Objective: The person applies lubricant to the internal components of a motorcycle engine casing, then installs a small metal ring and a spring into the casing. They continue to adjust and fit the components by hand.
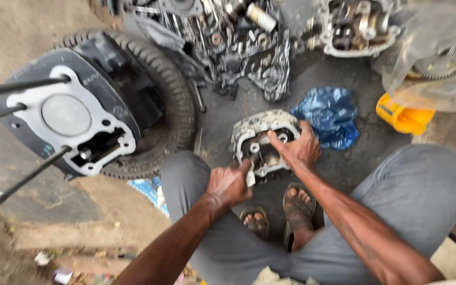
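Note:
A grey metal cylinder head (259, 132) stands on the oily ground between my knees. My right hand (297, 148) grips its right side, fingers hooked into the central opening. My left hand (229, 183) is closed around a small pale object, perhaps a rag or scraper, and presses it against the head's lower left edge. My sandalled feet (283, 211) rest just below the part.
To the left, an engine block (69, 116) with a white gasket and long studs sits in a tyre (172, 89). A blue plastic bag (331, 113), a yellow container (403, 117), greasy engine parts (238, 42) and another engine casing (357, 26) lie beyond.

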